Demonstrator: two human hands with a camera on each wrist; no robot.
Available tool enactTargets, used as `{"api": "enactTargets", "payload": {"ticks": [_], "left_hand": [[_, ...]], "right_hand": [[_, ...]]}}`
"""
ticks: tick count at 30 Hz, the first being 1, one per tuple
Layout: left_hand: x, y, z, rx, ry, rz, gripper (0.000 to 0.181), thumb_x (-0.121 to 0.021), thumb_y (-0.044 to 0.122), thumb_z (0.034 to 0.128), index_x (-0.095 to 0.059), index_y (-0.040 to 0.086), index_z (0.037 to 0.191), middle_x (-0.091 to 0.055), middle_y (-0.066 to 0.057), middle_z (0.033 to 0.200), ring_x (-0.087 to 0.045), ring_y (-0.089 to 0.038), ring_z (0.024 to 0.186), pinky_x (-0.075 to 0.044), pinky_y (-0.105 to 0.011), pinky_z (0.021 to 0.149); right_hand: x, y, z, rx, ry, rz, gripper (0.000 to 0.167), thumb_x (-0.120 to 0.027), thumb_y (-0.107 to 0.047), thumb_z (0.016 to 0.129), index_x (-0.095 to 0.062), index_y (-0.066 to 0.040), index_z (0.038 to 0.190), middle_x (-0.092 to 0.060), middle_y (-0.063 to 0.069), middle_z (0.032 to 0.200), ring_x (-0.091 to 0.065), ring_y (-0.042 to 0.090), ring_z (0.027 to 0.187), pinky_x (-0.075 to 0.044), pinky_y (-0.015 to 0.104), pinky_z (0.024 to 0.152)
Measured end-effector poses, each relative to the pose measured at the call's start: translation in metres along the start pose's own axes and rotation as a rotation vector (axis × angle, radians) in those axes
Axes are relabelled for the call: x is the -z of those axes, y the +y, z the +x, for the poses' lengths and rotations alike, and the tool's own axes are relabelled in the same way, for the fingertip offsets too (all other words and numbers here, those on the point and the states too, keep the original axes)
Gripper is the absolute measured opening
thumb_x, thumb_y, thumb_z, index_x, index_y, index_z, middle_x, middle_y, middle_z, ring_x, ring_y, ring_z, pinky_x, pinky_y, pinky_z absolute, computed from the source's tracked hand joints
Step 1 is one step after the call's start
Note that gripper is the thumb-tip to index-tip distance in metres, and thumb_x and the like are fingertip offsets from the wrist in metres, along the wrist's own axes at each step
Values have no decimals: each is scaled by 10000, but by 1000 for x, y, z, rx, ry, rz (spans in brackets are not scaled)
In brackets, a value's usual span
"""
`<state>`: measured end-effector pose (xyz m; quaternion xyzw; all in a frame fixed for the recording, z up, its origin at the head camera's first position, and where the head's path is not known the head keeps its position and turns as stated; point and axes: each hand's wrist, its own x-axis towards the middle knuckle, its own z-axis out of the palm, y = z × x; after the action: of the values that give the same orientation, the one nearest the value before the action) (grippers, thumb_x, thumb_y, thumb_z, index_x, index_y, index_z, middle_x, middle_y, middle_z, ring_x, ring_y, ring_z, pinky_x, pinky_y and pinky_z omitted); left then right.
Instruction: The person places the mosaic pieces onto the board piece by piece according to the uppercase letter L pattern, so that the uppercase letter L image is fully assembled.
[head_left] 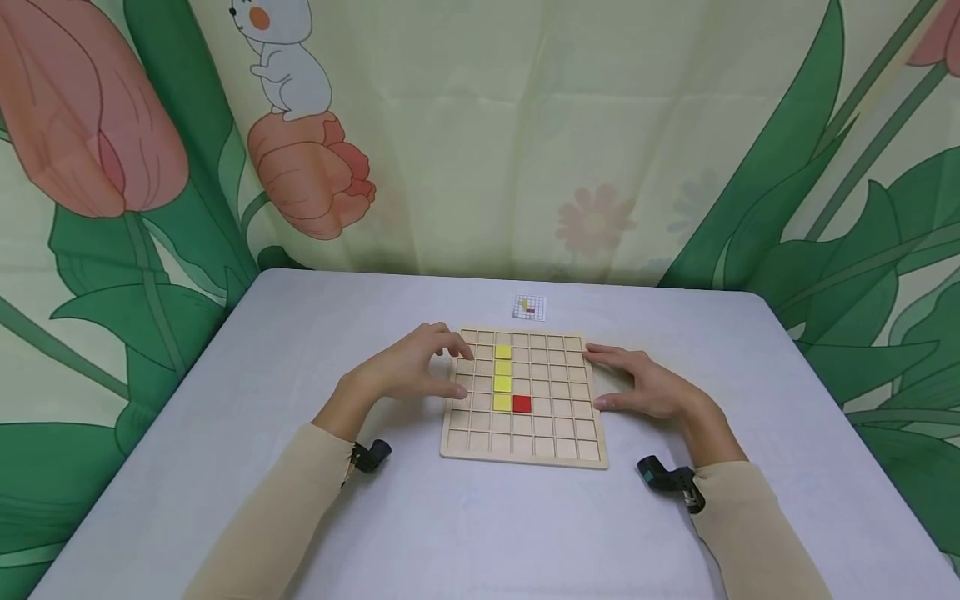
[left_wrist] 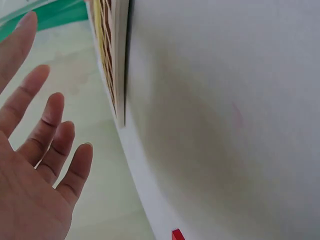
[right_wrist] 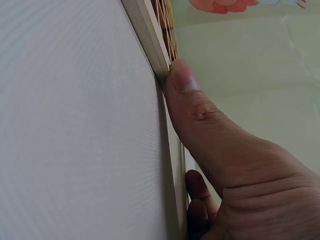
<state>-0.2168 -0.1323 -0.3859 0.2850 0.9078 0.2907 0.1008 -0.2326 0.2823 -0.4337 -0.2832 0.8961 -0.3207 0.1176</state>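
Observation:
A wooden grid board (head_left: 555, 421) lies flat on the table. In its cells sit a column of yellow square tiles (head_left: 502, 367) and, beside the lowest one, a red square tile (head_left: 522, 404). My left hand (head_left: 408, 367) hovers at the board's left edge, thumb and fingers spread, holding nothing. The left wrist view shows these fingers (left_wrist: 40, 137) apart from the board (left_wrist: 119, 65). On the right edge, my right hand (head_left: 648, 387) touches the board with thumb and extended fingers. Its thumb (right_wrist: 187, 92) rests against the board's side in the right wrist view.
Behind the board lies a small card (head_left: 529, 307) printed with a coloured grid. A small red piece (left_wrist: 177, 235) shows at the bottom of the left wrist view. The white-covered table (head_left: 480, 533) ends at a printed curtain (head_left: 480, 167).

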Motion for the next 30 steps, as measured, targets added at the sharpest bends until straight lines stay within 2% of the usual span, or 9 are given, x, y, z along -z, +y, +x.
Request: {"api": "enactTargets", "payload": {"ticks": [7,15,21,24,27,30], "left_hand": [[6,-13,-9,34,32,14,495,-859,353,836,-675,205,1271,-596,-56,1219,-510,-272,1183,-451,-433,1015],[16,-25,-24,55,47,11,507,-863,253,841,-662,160,1297,-600,-69,1255,-506,-293,1215,-439,-465,1051],[22,-36,-34,77,67,15,505,-854,250,852,-655,147,1305,-598,-74,1259,-516,-292,1172,-488,-439,960],[23,-42,-39,106,70,16,504,-849,244,858,-650,151,1311,-595,-71,1267,-530,-283,1124,-507,-409,906],[24,-50,-44,140,79,33,498,-847,233,860,-648,166,1312,-594,-68,1270,-544,-281,1114,-510,-410,921],[25,-57,-47,172,93,52,490,-844,220,862,-647,180,1309,-592,-65,1276,-529,-280,1171,-510,-440,968]], "right_hand": [[1,0,-2,-18,2,-4,813,-828,-367,870,-463,-108,1548,-317,120,1665,-175,446,1548,-152,689,1195],[0,0,-2,-9,5,-3,819,-831,-361,867,-461,-94,1547,-323,133,1661,-187,449,1545,-158,688,1194],[1,1,-3,-8,4,-8,821,-834,-361,864,-464,-91,1545,-331,134,1657,-197,445,1543,-169,682,1194],[1,0,-3,-11,0,-5,821,-834,-363,864,-463,-92,1545,-330,133,1657,-193,443,1545,-165,683,1194],[1,-1,-2,-10,-6,-2,823,-831,-366,867,-459,-93,1548,-326,133,1659,-192,440,1546,-165,681,1196],[1,-2,-1,-12,-6,-6,823,-829,-374,868,-458,-99,1550,-325,126,1661,-192,434,1548,-166,677,1198]]}}
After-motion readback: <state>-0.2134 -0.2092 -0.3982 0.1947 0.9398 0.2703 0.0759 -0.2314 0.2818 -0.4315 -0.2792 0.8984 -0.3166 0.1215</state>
